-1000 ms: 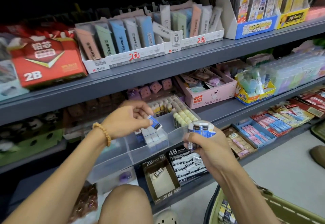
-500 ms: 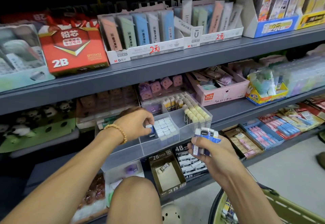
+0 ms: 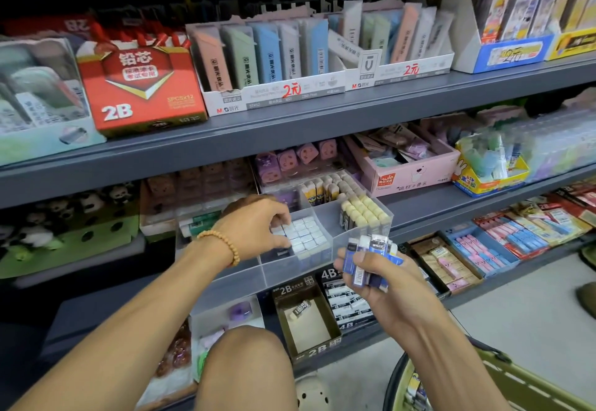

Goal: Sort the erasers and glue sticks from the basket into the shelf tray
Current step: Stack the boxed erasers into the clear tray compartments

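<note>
Left hand, fingers curled, seats white eraser in packed middle compartment of clear plastic shelf tray. Right hand grips bundle of blue-sleeved erasers. Olive wire basket holds more stock. Judged midway; bundle and basket contents remain.

Shelf overhangs the tray, whose front stays open

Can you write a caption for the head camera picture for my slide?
Left hand tucks erasers into the clear tray; right hand holds more.
</note>
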`<state>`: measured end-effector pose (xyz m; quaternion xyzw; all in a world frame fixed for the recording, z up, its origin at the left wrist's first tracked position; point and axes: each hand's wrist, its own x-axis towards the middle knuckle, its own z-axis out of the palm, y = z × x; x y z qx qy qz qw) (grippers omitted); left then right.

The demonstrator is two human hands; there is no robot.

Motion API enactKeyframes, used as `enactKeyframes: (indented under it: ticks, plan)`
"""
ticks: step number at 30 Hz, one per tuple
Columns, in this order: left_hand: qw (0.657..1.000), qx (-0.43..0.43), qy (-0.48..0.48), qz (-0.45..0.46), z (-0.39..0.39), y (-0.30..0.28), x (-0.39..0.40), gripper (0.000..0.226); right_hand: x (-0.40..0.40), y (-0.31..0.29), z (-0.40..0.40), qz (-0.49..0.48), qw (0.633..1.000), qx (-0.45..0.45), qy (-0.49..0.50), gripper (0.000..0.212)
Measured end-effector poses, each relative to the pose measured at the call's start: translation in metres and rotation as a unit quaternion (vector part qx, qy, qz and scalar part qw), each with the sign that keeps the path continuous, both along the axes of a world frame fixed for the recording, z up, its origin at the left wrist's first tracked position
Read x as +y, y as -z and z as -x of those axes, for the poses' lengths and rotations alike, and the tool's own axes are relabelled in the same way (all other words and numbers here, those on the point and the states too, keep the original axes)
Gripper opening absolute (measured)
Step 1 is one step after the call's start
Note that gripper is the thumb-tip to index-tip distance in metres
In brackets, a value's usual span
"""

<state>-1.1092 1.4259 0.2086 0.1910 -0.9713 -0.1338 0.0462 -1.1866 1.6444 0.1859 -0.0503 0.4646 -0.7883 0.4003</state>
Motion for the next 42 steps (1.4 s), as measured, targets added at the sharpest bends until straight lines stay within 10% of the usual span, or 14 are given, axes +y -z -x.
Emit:
enactKeyframes:
  ticks: [7, 19, 28, 42]
  plan:
    - [0.958, 0.106, 0.107, -0.242, 0.007, -0.020, 0.047, 0.028, -0.006, 0.000, -0.001, 0.008, 0.999, 0.008, -0.033, 0.033]
    - [0.930, 0.146, 0.048, -0.332, -0.007, -0.030, 0.025, 0.016, -0.006, -0.003, 0.004, -0.038, 0.998, 0.050, 0.004, 0.012]
    - [0.994, 0.023, 0.010, -0.107, -0.019, -0.011, -0.010, 0.013, 0.000, 0.004, 0.003, -0.065, 0.997, 0.033, -0.006, 0.016]
    - [0.995, -0.052, 0.055, 0.066, 0.002, 0.000, 0.000, 0.023, -0.002, 0.013, 0.008, -0.087, 0.992, 0.094, -0.007, 0.023]
